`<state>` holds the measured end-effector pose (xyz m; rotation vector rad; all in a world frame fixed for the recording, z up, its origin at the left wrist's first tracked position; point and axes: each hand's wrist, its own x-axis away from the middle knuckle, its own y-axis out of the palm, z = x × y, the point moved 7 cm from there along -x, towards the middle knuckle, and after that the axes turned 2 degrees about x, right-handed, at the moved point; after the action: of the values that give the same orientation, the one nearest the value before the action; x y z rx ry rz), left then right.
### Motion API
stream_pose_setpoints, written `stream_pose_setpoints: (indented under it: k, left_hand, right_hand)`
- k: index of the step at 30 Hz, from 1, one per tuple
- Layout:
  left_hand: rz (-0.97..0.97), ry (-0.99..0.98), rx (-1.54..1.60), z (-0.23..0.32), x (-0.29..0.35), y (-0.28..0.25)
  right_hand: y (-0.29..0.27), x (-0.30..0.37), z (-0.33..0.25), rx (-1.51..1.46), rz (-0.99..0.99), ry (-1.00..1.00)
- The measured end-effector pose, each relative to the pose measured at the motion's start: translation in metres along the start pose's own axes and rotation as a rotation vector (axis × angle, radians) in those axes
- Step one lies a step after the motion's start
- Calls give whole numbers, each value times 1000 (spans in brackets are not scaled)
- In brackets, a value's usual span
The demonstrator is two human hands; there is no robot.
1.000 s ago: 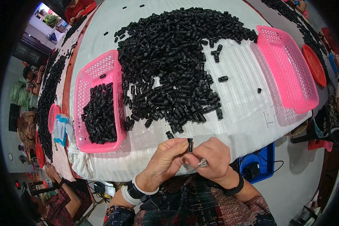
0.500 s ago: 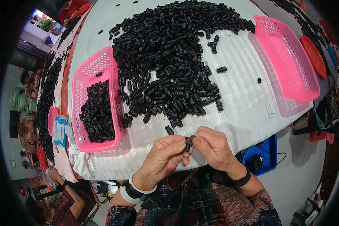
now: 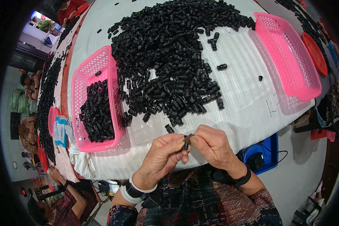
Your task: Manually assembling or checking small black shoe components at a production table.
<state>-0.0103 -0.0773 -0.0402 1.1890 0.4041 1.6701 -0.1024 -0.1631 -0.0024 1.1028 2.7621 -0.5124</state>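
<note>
On the white worktop (image 3: pixel 245 94), a big heap of small black plastic pieces (image 3: pixel 169 56) spread from the middle up toward twelve o'clock. At nine o'clock of the heap sat a pink basket (image 3: pixel 98 100), partly full of the same black pieces. At two o'clock lay a second pink basket (image 3: pixel 288 54), and it looked empty. A red round lid (image 3: pixel 315 52) sat just past it, near the edge.

At six o'clock, close to the near edge, the two hands were together. The left hand (image 3: pixel 164 154) and the right hand (image 3: pixel 214 147) both pinched one small black piece (image 3: pixel 187 142) between their fingertips, just above the worktop. A thin bit seemed to poke out of it, but it was too small to tell what it was.

It looked like the piece was being put together or checked, one at a time. The next move would likely need a firm squeeze and a steady hold, since the piece was tiny and could slip.

At eight o'clock, beside the fuller basket, lay a white and blue flat packet (image 3: pixel 60 130) on some white cloth (image 3: pixel 81 164). Its print was too small to see.
</note>
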Motion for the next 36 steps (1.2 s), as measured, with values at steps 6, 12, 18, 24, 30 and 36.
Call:
stream_pose_setpoints:
  k: [6, 12, 18, 24, 30, 36]
  left_hand:
    - [23, 3, 43, 0, 0, -4]
    - [62, 0, 18, 1, 1, -9]
    - [29, -17, -6, -1, -8, -7]
    - [44, -34, -6, -3, -5, -4]
    - [-13, -63, 30, -5, -3, 0]
    - [-19, -53, 63, -5, -2, -1]
  right_hand:
    - [4, -1, 3, 27, -17, 9]
    - [7, -3, 2, 87, -15, 20]
    - [2, 0, 6, -287, -68, 147]
    - [2, 0, 8, -132, -54, 94]
    - [4, -1, 6, -44, 23, 39]
    - [5, 0, 5, 32, 69, -16]
